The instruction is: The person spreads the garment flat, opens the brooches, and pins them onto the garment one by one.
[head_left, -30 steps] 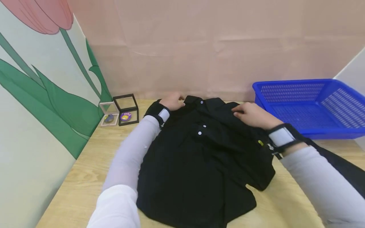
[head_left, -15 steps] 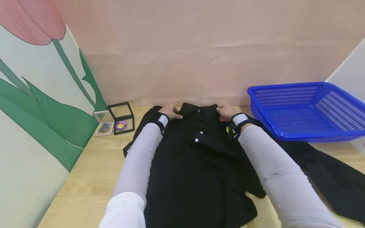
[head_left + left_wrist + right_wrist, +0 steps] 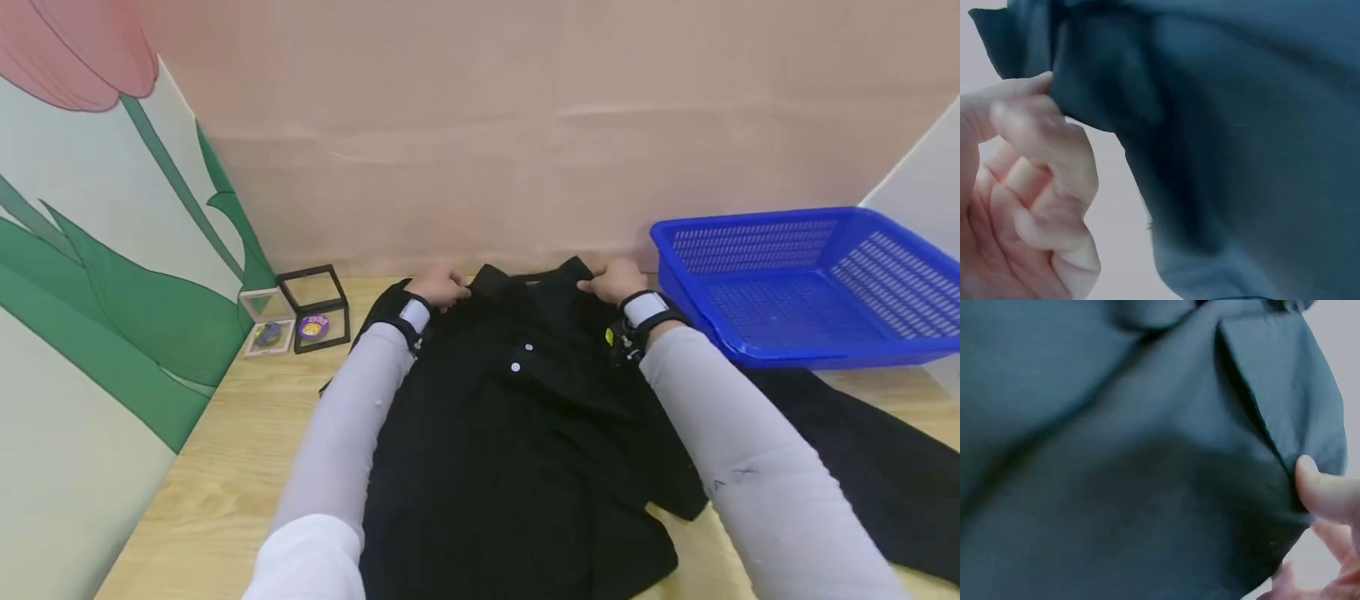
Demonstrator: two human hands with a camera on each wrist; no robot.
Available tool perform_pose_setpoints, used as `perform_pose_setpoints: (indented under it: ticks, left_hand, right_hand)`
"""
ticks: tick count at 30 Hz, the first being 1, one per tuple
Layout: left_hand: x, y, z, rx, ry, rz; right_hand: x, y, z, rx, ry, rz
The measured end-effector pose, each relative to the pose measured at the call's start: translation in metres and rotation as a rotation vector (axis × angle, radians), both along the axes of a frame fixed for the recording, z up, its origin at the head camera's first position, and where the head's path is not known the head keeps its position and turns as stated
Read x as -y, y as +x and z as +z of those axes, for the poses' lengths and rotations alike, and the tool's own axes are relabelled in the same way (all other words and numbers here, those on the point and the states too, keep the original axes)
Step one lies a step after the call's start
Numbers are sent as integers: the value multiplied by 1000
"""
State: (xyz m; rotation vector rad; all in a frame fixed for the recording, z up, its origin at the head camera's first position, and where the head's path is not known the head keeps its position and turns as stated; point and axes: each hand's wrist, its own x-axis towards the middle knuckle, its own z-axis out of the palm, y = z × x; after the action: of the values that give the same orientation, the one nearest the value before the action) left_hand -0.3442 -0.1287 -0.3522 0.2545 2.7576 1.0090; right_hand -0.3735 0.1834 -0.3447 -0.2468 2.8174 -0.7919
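A black collared shirt [image 3: 495, 467] with white buttons lies front up on the wooden table. My left hand [image 3: 441, 287] pinches it between thumb and forefinger at the shoulder, just beside the left collar point. On the other side, my right hand [image 3: 613, 281] grips the shirt by the right end of the collar, which is spread apart at the neck. In the left wrist view the fingers of the left hand [image 3: 1041, 181] curl below the shirt's edge [image 3: 1241, 137]. The right wrist view has the thumb of the right hand [image 3: 1329, 500] pressed on the cloth [image 3: 1129, 506] by the collar.
A blue plastic basket [image 3: 720, 348] stands at the back right. In front of it stretches a long black piece of cloth [image 3: 862, 467]; whether it belongs to the shirt I cannot tell. Two small hinged display frames [image 3: 347, 321] [image 3: 247, 346] stand at the back left by the wall.
The right hand has come left from the shirt's shoulder area to the collar and taken hold there. The left hand now pinches the shirt. The collar has spread wider, and its top button is hidden.
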Motion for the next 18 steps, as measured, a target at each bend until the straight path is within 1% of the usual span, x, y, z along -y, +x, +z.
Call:
perform_pose_setpoints:
  ticks: [2, 3, 4, 6, 7, 8, 9, 10, 11, 12, 13, 14, 16, 18]
  left_hand:
    - [7, 7, 20, 15, 177, 46]
    - [8, 9, 31, 15, 268, 78]
    - [9, 11, 43, 0, 358, 105]
    - [6, 12, 63, -46, 503, 165]
    - [4, 11, 71, -76, 563, 197]
    - [1, 9, 77, -109, 604, 228]
    - [-2, 6, 80, -135, 635, 260]
    - [-6, 3, 81, -164, 647, 288]
    - [-9, -1, 79, -188, 655, 316]
    - [-12, -5, 74, -207, 651, 340]
    - [-15, -9, 67, -214, 637, 364]
    - [-17, -13, 59, -214, 613, 377]
    - [-20, -19, 38, -186, 511, 386]
    - [-21, -24, 14, -124, 391, 371]
  right_hand:
    - [4, 2, 22, -100, -7, -6]
    - [7, 4, 34, -127, -21, -15]
    - [12, 5, 45, -144, -44, -20]
    - [21, 7, 66, -158, -70, -40]
    - [27, 7, 74, -154, -95, -65]
    - [32, 7, 80, -140, -136, -95]
    - [38, 6, 84, -123, -198, -125]
    - [43, 3, 85, -112, -258, -160]
    - [47, 1, 84, -80, -326, -193]
    - [50, -2, 79, -56, -379, -225]
    - [54, -6, 72, -35, -438, -252]
    - [56, -9, 62, 6, -479, -264]
    - [57, -15, 38, 121, -518, -249]
    - [56, -18, 12, 252, -511, -212]
